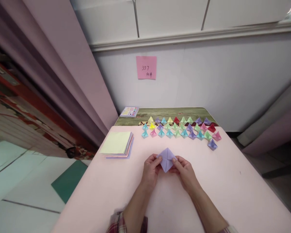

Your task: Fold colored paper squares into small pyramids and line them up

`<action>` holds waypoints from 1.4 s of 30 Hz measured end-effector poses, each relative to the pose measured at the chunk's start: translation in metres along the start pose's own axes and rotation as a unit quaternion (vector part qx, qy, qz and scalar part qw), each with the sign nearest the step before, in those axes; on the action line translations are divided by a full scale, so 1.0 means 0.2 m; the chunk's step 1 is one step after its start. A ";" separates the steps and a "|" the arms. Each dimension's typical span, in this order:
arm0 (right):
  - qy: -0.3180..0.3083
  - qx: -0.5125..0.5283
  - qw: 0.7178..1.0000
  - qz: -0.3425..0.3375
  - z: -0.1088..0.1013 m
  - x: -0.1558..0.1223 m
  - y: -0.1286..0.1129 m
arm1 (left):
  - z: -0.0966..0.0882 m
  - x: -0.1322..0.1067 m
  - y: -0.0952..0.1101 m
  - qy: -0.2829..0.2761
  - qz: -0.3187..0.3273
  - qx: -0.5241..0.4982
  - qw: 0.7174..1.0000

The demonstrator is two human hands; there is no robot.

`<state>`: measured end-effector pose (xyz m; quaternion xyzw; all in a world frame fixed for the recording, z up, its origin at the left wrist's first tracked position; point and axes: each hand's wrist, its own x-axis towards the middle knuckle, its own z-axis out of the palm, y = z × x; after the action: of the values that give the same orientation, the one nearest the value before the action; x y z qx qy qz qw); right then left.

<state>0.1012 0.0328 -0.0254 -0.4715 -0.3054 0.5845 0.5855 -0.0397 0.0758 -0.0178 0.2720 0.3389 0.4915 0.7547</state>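
Observation:
A purple sheet of origami paper [166,160], folded into a diamond with crease lines and flaps meeting near its middle, is held up over the pink tabletop. My left hand [151,170] pinches its left corner, thumb on top and fingers underneath. On the opposite corner, my right hand [184,170] grips in the same way, its thumb lying on a flap. The fingers beneath the paper are partly hidden. Beyond my hands stand rows of small folded paper boats [177,133] in several colours. One purple boat [212,144] sits apart at the right.
A stack of coloured paper squares [116,143], pale yellow on top, lies at the left of the pink table [232,187]. A paper packet [129,112] rests at the back left corner. The wall behind bears a pink note [146,67]. Curtains hang on both sides.

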 end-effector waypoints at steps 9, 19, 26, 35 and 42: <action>-0.010 0.025 1.000 -0.013 0.01 0.00 0.01 | 0.00 -0.01 0.00 -0.039 -0.095 -0.071 0.992; 0.014 -0.039 0.998 -0.037 0.03 0.00 0.03 | 0.05 -0.04 0.01 -0.068 -0.062 0.014 0.996; 0.057 -0.068 0.995 -0.042 0.03 0.00 0.03 | 0.02 -0.02 0.00 -0.036 -0.025 0.092 0.995; 0.017 -0.086 0.996 -0.007 -0.02 0.02 0.03 | -0.01 0.00 0.04 -0.042 0.053 0.219 0.973; 0.007 -0.018 1.000 -0.009 -0.01 0.02 0.03 | 0.01 -0.02 0.04 -0.058 0.071 0.237 0.967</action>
<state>0.1017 0.0347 -0.0318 -0.4836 -0.3163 0.5700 0.5842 -0.0432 0.0752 -0.0089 0.4945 0.3807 0.4330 0.6504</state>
